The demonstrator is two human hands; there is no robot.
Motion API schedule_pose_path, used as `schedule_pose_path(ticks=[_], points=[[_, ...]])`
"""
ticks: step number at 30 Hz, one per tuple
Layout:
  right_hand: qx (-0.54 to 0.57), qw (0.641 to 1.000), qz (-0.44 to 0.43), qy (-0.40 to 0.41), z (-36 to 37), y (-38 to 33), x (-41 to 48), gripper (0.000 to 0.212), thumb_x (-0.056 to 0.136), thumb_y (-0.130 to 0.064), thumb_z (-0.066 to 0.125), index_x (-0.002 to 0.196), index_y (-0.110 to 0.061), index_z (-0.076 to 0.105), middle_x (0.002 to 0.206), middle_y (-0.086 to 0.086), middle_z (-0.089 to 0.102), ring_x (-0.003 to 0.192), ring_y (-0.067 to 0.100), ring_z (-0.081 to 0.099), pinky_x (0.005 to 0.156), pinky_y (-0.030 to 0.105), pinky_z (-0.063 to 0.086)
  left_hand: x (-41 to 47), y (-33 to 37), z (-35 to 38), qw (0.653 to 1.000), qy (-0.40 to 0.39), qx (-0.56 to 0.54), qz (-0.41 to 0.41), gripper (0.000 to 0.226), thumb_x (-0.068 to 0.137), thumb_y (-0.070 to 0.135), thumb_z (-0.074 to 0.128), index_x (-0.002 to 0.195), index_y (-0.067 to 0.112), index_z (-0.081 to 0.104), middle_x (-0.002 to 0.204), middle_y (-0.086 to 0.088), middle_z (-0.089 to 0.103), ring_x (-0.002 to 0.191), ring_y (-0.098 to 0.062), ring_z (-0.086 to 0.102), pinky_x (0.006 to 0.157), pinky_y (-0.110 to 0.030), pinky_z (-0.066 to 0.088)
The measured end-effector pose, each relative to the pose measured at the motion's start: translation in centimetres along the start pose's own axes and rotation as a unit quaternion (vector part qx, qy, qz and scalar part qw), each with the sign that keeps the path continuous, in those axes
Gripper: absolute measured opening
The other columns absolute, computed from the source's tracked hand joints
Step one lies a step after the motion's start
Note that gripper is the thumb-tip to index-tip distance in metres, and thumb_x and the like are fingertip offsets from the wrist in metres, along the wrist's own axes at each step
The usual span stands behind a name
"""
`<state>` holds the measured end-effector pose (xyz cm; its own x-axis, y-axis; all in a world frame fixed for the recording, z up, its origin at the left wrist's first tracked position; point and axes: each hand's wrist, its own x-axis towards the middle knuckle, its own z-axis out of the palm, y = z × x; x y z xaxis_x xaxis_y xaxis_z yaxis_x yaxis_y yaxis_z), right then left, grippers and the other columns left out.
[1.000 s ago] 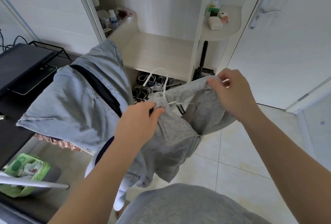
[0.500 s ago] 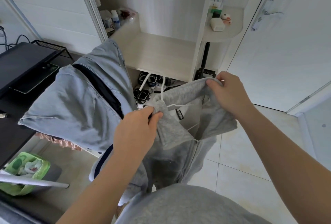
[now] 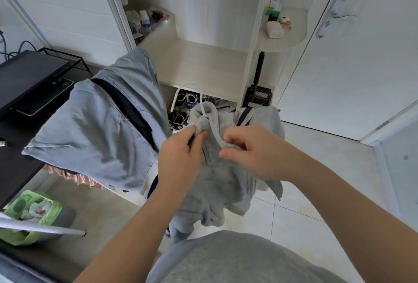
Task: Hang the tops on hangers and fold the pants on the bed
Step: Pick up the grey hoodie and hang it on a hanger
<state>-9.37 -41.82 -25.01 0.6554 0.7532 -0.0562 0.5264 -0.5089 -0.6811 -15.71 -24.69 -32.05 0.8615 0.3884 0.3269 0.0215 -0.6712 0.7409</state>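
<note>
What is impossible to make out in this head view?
Head view:
White plastic hanger: only its hook shows; the grey zip hoodie covers the rest.
Left hand, right hand: fingertips partly buried in hoodie folds.
Small white bottles on the pale wooden shelf: labels too small.
Pink frilled fabric: mostly under blue denim garment.

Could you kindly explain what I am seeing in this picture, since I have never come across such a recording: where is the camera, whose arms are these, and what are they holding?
There is no machine here: a person wears one wide-angle camera on the head, looking forward and down, so the two bare arms are their own. The left hand pinches a grey top just below the hook of a white hanger; the right hand grips the cloth beside it. Left of them a denim garment hangs draped, next to a dark desk. Behind is a pale shelf with shoes beneath, and a white door on the right.
</note>
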Motion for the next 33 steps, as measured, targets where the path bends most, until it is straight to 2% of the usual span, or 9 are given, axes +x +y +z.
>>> schedule_pose_path(ticks=[6,10,12,14,16,19,26,30,33], points=[[-0.003,0.999,-0.007,-0.047,-1.4,-0.4,-0.8,0.03,0.092,-0.038,0.062,0.069,-0.021,0.055,0.056,-0.008,0.049,0.053,0.007,0.043,0.055,0.019,0.038,0.7,-0.3,-1.8,0.997,0.01,-0.056,0.056,0.04,0.096,0.028,0.062,0.064,0.007,0.05,0.05,0.002,0.037,0.049,-0.014,0.034,0.046,-0.03,0.027],[-0.058,0.965,-0.091,0.24,-4.5,1.5,-0.6,0.025,0.09,-0.043,0.057,0.102,-0.024,0.069,0.104,-0.009,0.064,0.103,0.011,0.058,0.094,0.026,0.042,1.3,-0.9,-3.9,0.992,0.015,-0.112,0.057,0.036,0.093,0.029,0.064,0.069,0.002,0.061,0.054,-0.004,0.046,0.048,-0.009,0.036,0.046,-0.022,0.029],[-0.123,0.962,-0.043,0.239,-6.0,3.7,-0.2,0.04,0.088,-0.049,0.057,0.123,-0.03,0.062,0.127,-0.013,0.055,0.123,0.012,0.047,0.108,0.038,0.032,1.6,-0.9,-5.2,0.99,0.022,-0.121,0.066,0.03,0.092,0.029,0.064,0.073,0.006,0.065,0.056,-0.001,0.051,0.049,-0.003,0.038,0.048,-0.017,0.031],[-0.088,0.984,0.062,0.144,-6.6,5.9,0.3,0.042,0.09,-0.056,0.052,0.125,-0.034,0.058,0.123,-0.02,0.057,0.118,0.009,0.049,0.104,0.037,0.036,1.8,-0.8,-6.3,0.99,0.031,-0.12,0.073,0.019,0.091,0.028,0.064,0.077,0.016,0.068,0.058,0.007,0.054,0.05,-0.001,0.041,0.05,-0.012,0.031],[-0.044,0.99,0.101,0.089,-5.9,7.9,0.7,0.019,0.097,-0.042,0.054,0.101,-0.025,0.062,0.099,-0.01,0.066,0.094,0.015,0.058,0.083,0.023,0.044,1.8,-0.7,-6.9,0.99,0.034,-0.109,0.08,0.009,0.091,0.029,0.065,0.087,0.024,0.07,0.063,0.007,0.061,0.052,-0.003,0.048,0.049,-0.013,0.035],[-0.029,0.986,0.09,0.134,-4.8,9.4,0.9,0.024,0.095,-0.019,0.062,0.072,-0.019,0.055,0.064,-0.011,0.056,0.063,0.009,0.048,0.054,0.013,0.034,2.0,-1.2,-7.5,0.995,0.008,-0.078,0.066,0.007,0.092,0.031,0.065,0.089,0.029,0.071,0.068,0.007,0.066,0.055,-0.008,0.054,0.05,-0.019,0.04],[-0.03,0.965,0.133,0.223,-4.0,9.0,2.3,0.016,0.077,-0.029,0.081,0.076,-0.028,0.064,0.078,-0.012,0.065,0.074,0.0,0.059,0.06,0.01,0.039,2.7,-2.9,-8.4,0.999,0.006,-0.016,0.048,0.044,0.093,0.045,0.062,0.077,0.005,0.065,0.058,-0.012,0.055,0.053,-0.026,0.049,0.053,-0.039,0.041],[0.014,0.983,0.155,0.095,-5.0,9.4,2.0,0.018,0.083,-0.015,0.076,0.073,-0.022,0.064,0.069,-0.013,0.063,0.062,0.005,0.054,0.059,0.02,0.038,1.7,-3.1,-8.2,0.994,0.06,-0.085,0.01,0.031,0.093,0.039,0.063,0.078,0.011,0.067,0.056,-0.01,0.048,0.048,-0.011,0.036,0.047,-0.033,0.032],[-0.007,0.97,0.162,0.182,-4.9,9.6,1.3,0.02,0.084,-0.013,0.074,0.071,-0.024,0.063,0.068,-0.005,0.064,0.063,0.01,0.054,0.059,0.022,0.038,1.7,-3.8,-8.5,0.997,0.049,-0.048,0.019,0.03,0.096,0.033,0.064,0.076,0.011,0.064,0.054,-0.008,0.045,0.046,-0.013,0.035,0.046,-0.032,0.032]])
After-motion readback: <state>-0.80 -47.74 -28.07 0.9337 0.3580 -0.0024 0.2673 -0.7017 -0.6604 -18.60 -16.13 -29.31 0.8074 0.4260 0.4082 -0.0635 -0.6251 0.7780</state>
